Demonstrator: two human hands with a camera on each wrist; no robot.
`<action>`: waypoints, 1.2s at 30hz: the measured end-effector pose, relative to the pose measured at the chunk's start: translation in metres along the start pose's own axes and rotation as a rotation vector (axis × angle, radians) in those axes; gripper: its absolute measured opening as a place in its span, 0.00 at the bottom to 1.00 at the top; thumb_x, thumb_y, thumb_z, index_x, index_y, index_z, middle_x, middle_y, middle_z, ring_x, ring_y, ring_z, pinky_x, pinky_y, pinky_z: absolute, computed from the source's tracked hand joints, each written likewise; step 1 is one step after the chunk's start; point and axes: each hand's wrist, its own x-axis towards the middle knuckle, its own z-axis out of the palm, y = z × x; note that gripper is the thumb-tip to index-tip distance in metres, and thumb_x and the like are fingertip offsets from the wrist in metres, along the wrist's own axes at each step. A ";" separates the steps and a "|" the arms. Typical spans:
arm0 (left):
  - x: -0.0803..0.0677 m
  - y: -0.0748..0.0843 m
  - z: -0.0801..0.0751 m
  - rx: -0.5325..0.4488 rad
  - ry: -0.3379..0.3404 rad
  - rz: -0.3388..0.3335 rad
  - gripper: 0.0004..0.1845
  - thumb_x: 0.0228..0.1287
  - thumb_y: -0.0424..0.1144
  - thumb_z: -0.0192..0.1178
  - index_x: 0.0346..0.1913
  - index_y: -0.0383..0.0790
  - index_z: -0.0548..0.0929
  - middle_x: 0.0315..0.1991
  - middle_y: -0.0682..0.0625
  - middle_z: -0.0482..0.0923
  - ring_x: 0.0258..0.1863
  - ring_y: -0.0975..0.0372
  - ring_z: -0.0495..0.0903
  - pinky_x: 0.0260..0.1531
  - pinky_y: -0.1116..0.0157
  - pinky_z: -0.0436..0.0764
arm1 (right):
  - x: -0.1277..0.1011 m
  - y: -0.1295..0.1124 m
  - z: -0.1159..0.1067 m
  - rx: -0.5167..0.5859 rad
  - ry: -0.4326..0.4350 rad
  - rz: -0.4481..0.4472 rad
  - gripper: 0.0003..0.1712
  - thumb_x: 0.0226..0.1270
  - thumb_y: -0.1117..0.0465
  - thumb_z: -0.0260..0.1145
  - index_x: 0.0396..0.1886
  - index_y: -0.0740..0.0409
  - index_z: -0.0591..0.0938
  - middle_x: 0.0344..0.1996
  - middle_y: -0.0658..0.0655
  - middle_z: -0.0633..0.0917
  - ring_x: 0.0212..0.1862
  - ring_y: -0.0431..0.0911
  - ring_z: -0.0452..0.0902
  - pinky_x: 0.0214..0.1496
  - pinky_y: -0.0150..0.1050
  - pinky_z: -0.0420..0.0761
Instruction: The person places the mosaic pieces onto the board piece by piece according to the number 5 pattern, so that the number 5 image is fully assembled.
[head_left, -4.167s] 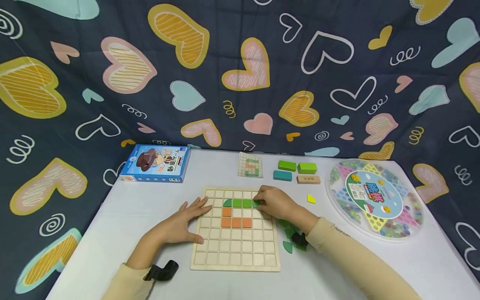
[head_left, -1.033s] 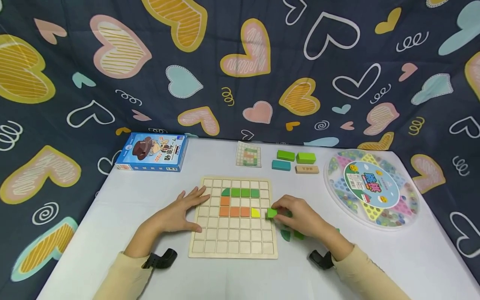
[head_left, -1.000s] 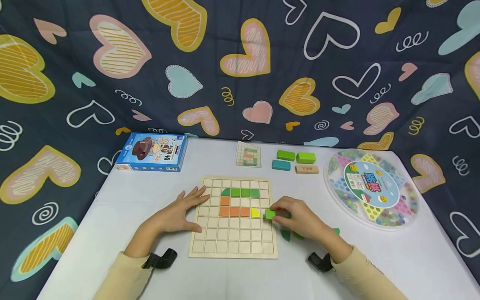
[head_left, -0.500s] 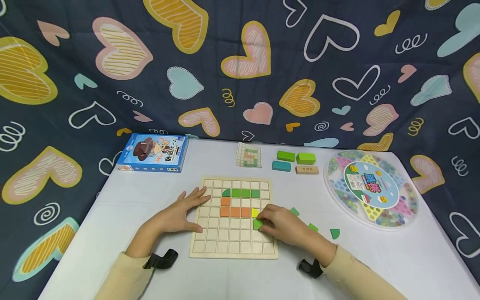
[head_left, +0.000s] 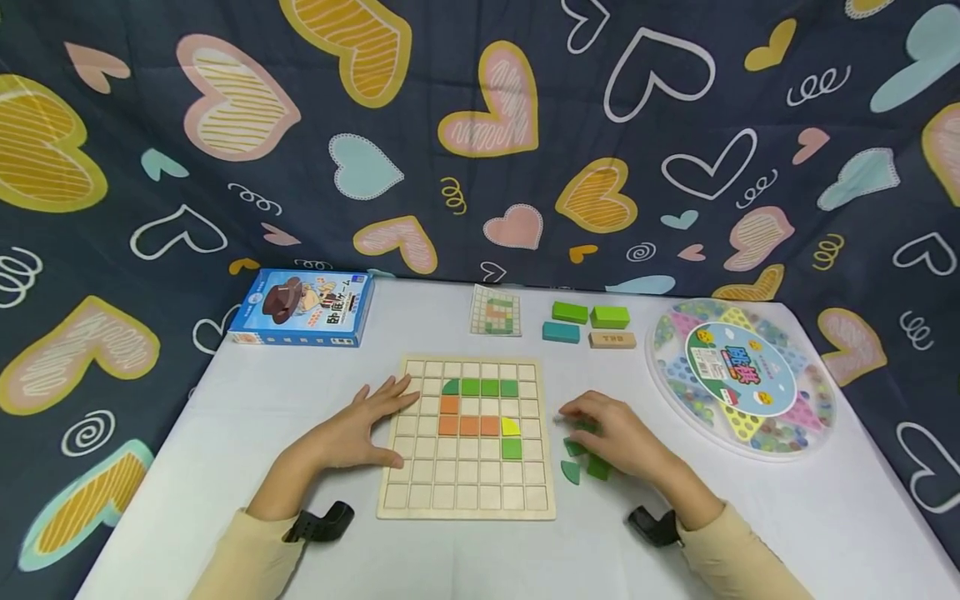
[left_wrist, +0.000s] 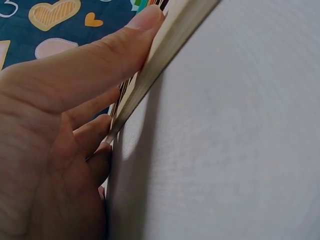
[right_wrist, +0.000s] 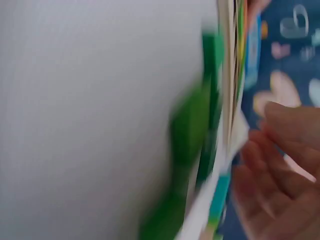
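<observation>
We list: left hand (head_left: 356, 437), fingers spread, touching the board (head_left: 467, 498) at its left edge; right hand (head_left: 613, 432), released, fingers loose, by green pieces (head_left: 598, 467).

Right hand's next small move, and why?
Probably lower the right hand and pinch a loose green piece: it hovers by these pieces, seemingly holding nothing, while the left hand touches the board, which has bare cells.

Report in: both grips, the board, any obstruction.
Left grip: fingers spread, touching left edge of square pale-wood grid board. Right grip: nothing visibly held, partly hiding loose flat green pieces. Board partly filled: green tiles, orange tiles, yellow tile.
</observation>
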 end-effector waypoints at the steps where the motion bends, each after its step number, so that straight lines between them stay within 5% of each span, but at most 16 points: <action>1: 0.000 0.000 0.000 0.003 0.002 0.000 0.53 0.40 0.54 0.74 0.72 0.46 0.61 0.76 0.45 0.44 0.75 0.48 0.40 0.70 0.42 0.35 | -0.002 0.007 -0.004 -0.002 0.000 0.019 0.17 0.58 0.66 0.69 0.49 0.54 0.82 0.45 0.48 0.82 0.48 0.43 0.78 0.50 0.42 0.81; 11: 0.001 -0.001 0.001 0.001 -0.001 -0.005 0.53 0.40 0.54 0.74 0.72 0.46 0.61 0.76 0.46 0.44 0.75 0.48 0.41 0.71 0.42 0.35 | -0.006 0.032 -0.011 -0.087 -0.038 -0.018 0.14 0.56 0.68 0.70 0.43 0.53 0.83 0.41 0.47 0.81 0.40 0.38 0.76 0.43 0.36 0.79; 18: 0.001 0.000 0.001 0.006 0.000 -0.002 0.54 0.40 0.55 0.74 0.72 0.46 0.61 0.76 0.45 0.44 0.75 0.48 0.41 0.70 0.42 0.35 | -0.020 -0.005 0.005 0.105 0.025 -0.057 0.15 0.56 0.60 0.72 0.44 0.53 0.84 0.39 0.46 0.83 0.39 0.39 0.79 0.41 0.34 0.81; 23: 0.003 -0.001 0.002 0.020 0.007 -0.008 0.54 0.39 0.56 0.74 0.72 0.47 0.62 0.76 0.47 0.45 0.76 0.50 0.42 0.71 0.42 0.36 | -0.018 -0.028 0.027 0.171 -0.029 -0.082 0.16 0.55 0.59 0.72 0.45 0.52 0.85 0.38 0.45 0.83 0.36 0.37 0.77 0.38 0.31 0.80; 28: 0.002 0.000 0.002 0.004 -0.006 -0.007 0.53 0.40 0.55 0.74 0.72 0.46 0.61 0.76 0.46 0.44 0.76 0.49 0.41 0.71 0.42 0.35 | -0.007 -0.037 0.042 0.087 -0.106 -0.135 0.15 0.58 0.57 0.70 0.46 0.53 0.84 0.40 0.44 0.81 0.38 0.34 0.75 0.39 0.28 0.78; 36: 0.001 0.003 -0.001 -0.005 -0.008 -0.011 0.53 0.40 0.54 0.74 0.72 0.46 0.61 0.76 0.46 0.44 0.76 0.49 0.41 0.71 0.42 0.35 | -0.002 -0.045 0.048 -0.039 -0.112 -0.200 0.16 0.58 0.56 0.70 0.46 0.54 0.84 0.41 0.45 0.79 0.41 0.35 0.75 0.42 0.28 0.79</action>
